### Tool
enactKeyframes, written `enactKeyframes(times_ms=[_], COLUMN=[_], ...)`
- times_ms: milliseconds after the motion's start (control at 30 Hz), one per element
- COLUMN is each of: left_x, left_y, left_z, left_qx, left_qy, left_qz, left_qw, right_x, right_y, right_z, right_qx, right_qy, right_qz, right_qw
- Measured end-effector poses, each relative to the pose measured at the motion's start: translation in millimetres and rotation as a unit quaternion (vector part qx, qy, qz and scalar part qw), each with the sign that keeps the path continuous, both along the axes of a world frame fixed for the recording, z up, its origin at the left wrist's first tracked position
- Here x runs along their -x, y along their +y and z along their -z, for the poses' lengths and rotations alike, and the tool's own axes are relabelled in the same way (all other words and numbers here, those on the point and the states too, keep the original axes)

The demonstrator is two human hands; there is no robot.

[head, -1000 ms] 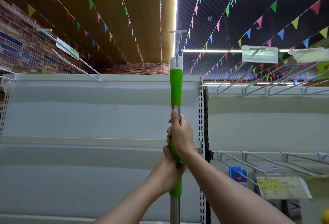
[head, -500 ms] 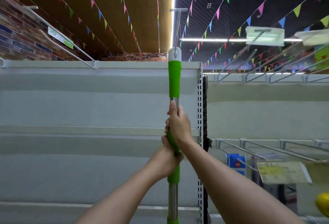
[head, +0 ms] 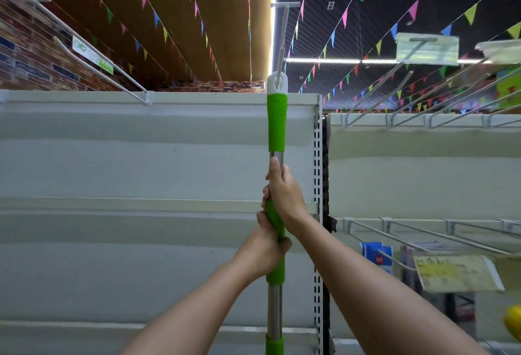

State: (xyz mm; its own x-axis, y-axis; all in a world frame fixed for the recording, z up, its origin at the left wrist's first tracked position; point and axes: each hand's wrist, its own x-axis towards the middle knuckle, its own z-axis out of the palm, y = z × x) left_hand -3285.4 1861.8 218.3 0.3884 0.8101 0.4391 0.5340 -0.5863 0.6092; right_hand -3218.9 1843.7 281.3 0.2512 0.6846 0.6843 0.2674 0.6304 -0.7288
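Right now I am looking up at a tall pale shelf unit (head: pixel 141 157), and I am holding a long pole (head: pixel 276 123) upright in front of its right edge. The pole, steel with green grips, is standing between my two forearms, and its lower end is running out of view below.

My right hand (head: pixel 284 194) is wrapping the bare steel and the top of the middle green grip, fingers curled tight around it. My left hand (head: pixel 265 250) is gripping the same green sleeve just beneath, touching the right one.

A thin white hook (head: pixel 284 36) is jutting out overhead. Its wire seems to be passing through the white eyelet cap (head: pixel 277 84) at the pole's top, level with the unit's upper edge, though I cannot tell how far along it is seated.

I am reading this as the hanging step, with eyelet and hook meeting. The next move is calling for a plumb pole, a slight slide of the eyelet along the wire, then easing the weight down before either hand is loosening.
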Motion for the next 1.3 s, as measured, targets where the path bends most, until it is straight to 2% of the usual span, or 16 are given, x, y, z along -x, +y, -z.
enactKeyframes(times_ms=[300,367,467,700,933,1100,1300], left_x=[-7,-6,-7,-12,-15,-19,-22], left_y=[12,14,17,28,39,46,47], left_z=[-9,-11,-12,-5,2,8,6], left_qx=[0.042,0.052,0.042,-0.027,-0.086,-0.121,-0.119], left_qy=[0.027,0.023,-0.003,-0.054,-0.055,-0.075,-0.101], left_qz=[-0.022,-0.008,-0.008,-0.045,-0.033,-0.045,-0.044], left_qw=[0.999,0.998,0.999,0.997,0.994,0.989,0.987], right_x=[-12,-15,-21,-34,-37,-39,-41], right_y=[17,15,18,19,35,48,56], right_z=[-5,-10,-9,13,19,21,17], right_qx=[0.062,0.099,0.137,0.056,0.02,0.01,0.017], right_qy=[-0.034,-0.044,-0.086,-0.041,-0.115,-0.127,-0.138], right_qz=[-0.035,-0.056,-0.036,-0.021,0.087,0.122,0.139], right_qw=[0.997,0.993,0.986,0.997,0.989,0.984,0.98])
